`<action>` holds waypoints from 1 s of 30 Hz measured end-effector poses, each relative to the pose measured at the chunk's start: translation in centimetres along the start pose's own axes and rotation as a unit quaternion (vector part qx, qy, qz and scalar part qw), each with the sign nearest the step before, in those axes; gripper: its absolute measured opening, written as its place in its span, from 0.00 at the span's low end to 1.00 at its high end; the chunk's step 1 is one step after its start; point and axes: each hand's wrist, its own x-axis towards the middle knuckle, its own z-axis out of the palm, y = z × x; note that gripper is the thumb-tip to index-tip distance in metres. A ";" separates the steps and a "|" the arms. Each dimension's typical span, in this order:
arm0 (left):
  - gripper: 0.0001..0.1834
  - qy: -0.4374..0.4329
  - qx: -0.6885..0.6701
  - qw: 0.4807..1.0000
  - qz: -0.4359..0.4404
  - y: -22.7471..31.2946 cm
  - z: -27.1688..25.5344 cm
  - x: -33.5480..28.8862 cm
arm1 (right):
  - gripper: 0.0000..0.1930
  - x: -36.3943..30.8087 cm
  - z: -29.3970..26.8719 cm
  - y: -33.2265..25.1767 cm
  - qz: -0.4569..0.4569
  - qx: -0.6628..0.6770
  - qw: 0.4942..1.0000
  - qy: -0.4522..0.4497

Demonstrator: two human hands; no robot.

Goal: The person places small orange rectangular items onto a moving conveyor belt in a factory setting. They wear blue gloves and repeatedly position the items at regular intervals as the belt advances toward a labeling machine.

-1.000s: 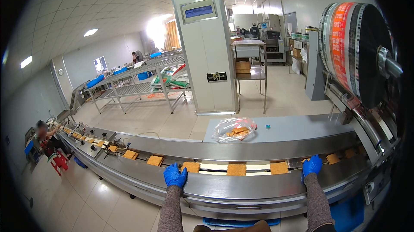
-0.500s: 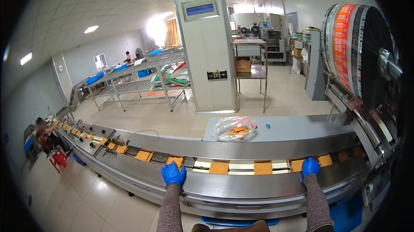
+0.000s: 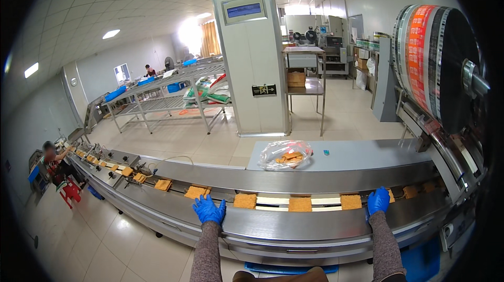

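My left hand (image 3: pixel 209 210), in a blue glove, rests at the near edge of the conveyor channel with its fingers spread and nothing in them. Just beyond its fingertips lie overlapping golden-brown square snack pieces (image 3: pixel 196 192); another square piece (image 3: pixel 244 200) sits to its right. Farther along the channel come a middle piece (image 3: pixel 300 204) and one (image 3: pixel 350 201) left of my right hand (image 3: pixel 378 201). That hand, gloved in blue too, lies over the channel's near side, fingers extended and apparently empty. It partly hides a piece (image 3: pixel 391 196) at its right.
A clear plastic bag of broken pieces (image 3: pixel 290 157) lies on the grey board (image 3: pixel 341 151) behind the channel. A large roll of printed film (image 3: pixel 420 61) stands over the machine at right. At far left a person (image 3: pixel 55 164) is by the line, near a red stool (image 3: pixel 70 192).
The snack pieces have travelled right along the channel. My left hand has come off a piece, its fingers now spread. My right hand has hardly moved.
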 end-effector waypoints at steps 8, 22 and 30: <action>0.36 -0.022 -0.108 0.993 0.035 -0.1 -0.8 0.2 | 0.10 0.0 0.8 1.0 0.021 -0.039 0.994 -0.102; 0.44 -0.037 -0.015 0.999 -0.013 0.5 -0.9 0.1 | 0.12 0.1 0.0 0.7 -0.001 -0.044 0.999 -0.021; 0.39 -0.032 -0.021 0.999 0.016 0.0 -0.8 0.2 | 0.11 0.1 0.3 0.6 0.009 -0.061 0.995 -0.079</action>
